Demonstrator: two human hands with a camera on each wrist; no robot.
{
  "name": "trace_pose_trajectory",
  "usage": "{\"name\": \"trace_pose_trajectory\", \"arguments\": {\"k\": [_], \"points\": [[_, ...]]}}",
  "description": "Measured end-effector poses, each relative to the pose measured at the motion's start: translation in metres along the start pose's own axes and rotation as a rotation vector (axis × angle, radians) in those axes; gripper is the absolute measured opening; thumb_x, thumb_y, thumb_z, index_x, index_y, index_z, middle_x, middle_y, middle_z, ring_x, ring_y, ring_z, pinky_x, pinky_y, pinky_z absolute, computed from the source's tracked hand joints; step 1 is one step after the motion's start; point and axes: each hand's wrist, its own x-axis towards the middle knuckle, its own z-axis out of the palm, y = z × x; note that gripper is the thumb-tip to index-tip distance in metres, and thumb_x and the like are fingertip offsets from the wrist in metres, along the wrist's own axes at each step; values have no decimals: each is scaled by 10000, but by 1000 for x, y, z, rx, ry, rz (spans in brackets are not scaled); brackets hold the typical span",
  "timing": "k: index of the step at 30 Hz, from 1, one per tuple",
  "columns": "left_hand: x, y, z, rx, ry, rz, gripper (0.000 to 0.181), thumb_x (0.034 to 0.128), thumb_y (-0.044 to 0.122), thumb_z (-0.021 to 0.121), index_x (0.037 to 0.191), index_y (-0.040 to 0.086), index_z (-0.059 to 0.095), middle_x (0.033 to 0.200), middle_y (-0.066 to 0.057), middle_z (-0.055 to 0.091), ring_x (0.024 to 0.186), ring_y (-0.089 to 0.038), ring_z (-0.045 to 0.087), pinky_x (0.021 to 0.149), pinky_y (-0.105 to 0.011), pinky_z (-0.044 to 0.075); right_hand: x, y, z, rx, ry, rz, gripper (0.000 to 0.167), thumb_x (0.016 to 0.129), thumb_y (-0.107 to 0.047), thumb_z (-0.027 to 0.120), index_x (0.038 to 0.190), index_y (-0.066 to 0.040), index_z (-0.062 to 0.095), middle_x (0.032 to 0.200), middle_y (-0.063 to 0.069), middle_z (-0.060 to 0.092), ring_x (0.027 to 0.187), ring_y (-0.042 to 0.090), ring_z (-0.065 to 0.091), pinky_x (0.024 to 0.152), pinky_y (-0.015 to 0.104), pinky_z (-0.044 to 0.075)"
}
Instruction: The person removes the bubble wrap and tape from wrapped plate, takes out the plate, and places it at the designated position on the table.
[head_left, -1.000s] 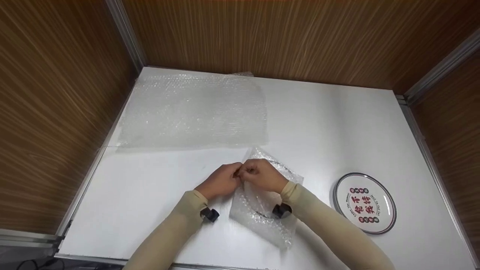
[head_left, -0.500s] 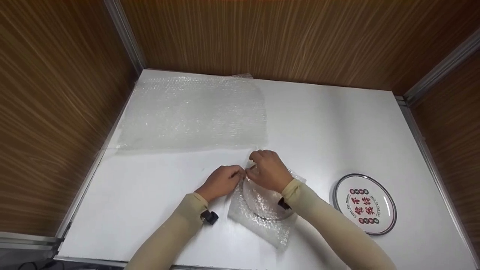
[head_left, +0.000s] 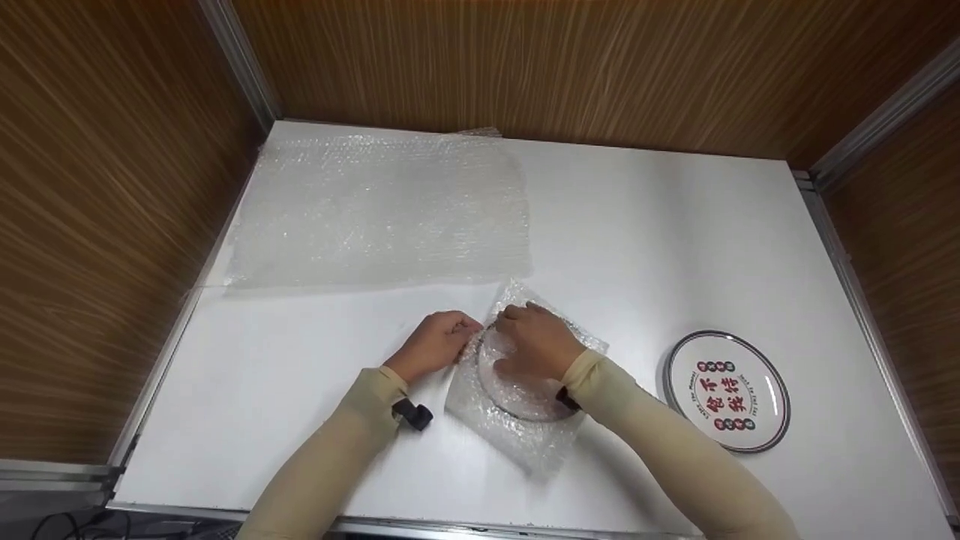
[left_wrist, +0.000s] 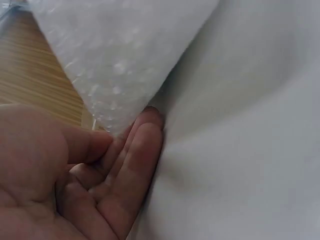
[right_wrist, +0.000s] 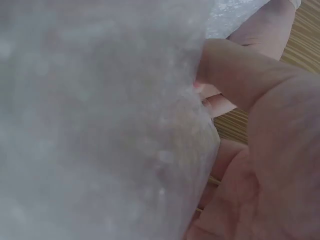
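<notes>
Two bare hands are seen at work on one bubble-wrap packet (head_left: 480, 420), set near the front of the white table (head_left: 622, 247), around the middle. A round item (head_left: 525, 401) with a dark rim is seen through the film. The packet is laid at an angle, one corner pointed toward the far wall.

Packet edge, at its left side, is pinched by the left hand (head_left: 433, 346); in the left wrist view a pointed tip of wrap is held between thumb and fingertips. Upper part of the packet is covered by the right hand (head_left: 541, 345), and in the right wrist view the film edge is gripped between thumb and fingers. That view is blurred and mostly filled with wrap; exact finger placement can't be told.

A large bubble-wrap sheet (head_left: 390, 210) is spread flat at the far left of the table, just beyond the packet. A printed plate (head_left: 727, 391) is placed to the right, well apart from both hands, face up, with red and dark characters and a dark rim.

Pale sleeves (head_left: 330, 450) are worn, with a black mount (head_left: 412, 414) fixed at the left wrist. Table is enclosed by wood-grain walls (head_left: 525, 67).
</notes>
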Motion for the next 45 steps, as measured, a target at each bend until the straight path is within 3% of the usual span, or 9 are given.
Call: {"name": "trace_pose_trajectory", "arguments": {"k": [5,13,19,22,25,29,32,35,45], "points": [[5,-4,-2,-112,-64,-46,194,1052,147,584,1054,45,749,749,4,634,607,-81,583,565,-223,517,2,1,-3,13,-27,-14,519,810,-332,823,1233,-54,707,1290,123,673,1225,311,625,1229,512,284],[6,-14,-7,-31,-154,101,221,1058,79,537,1047,110,755,786,10,642,632,-96,597,599,-260,548,2,10,-1,93,-75,-32,557,853,-349,805,1302,-50,671,1309,117,672,1272,299,596,1234,511,272],[6,-15,-10,-82,-206,14,155,1018,80,568,1082,80,709,813,-11,681,663,-122,646,633,-284,576,-19,1,-13,71,-2,-69,744,895,-427,795,1458,-19,528,1477,148,553,1436,334,446,1248,558,205],[3,-12,-10,-21,-178,3,125,968,86,562,1063,83,643,736,13,674,605,-123,630,606,-277,544,-37,-28,-17,-67,148,-146,609,917,-426,767,1340,-14,619,1322,134,632,1237,304,591,1122,464,429],[-2,-6,-10,110,-124,8,68,957,173,584,954,123,628,650,32,654,535,-116,599,574,-277,499,-46,-61,-6,-156,249,-198,381,930,-450,732,1004,-78,702,931,36,659,806,209,631,723,361,562],[-8,1,-8,255,-49,-18,224,950,262,598,747,169,600,605,44,589,494,-111,544,546,-286,452,-43,-90,16,-216,196,-43,616,865,-703,674,742,-102,612,666,8,558,533,171,524,458,342,460],[-10,6,-5,297,3,-36,271,925,251,600,667,185,555,625,62,542,517,-105,513,544,-281,428,-34,-100,19,-277,77,113,774,745,-883,617,653,-117,553,574,2,496,476,158,472,441,337,429],[-11,10,0,291,48,-55,286,907,229,603,637,195,513,622,74,500,544,-105,485,540,-275,403,-24,-102,15,-299,-38,159,821,698,-959,550,588,-147,489,519,-29,425,466,132,416,441,324,409],[-20,17,8,220,93,-92,310,921,176,559,616,161,503,593,57,465,570,-136,451,550,-286,378,-2,-95,19,-248,-68,232,684,918,-710,555,543,-156,412,497,-9,421,468,168,478,430,346,434]]}}
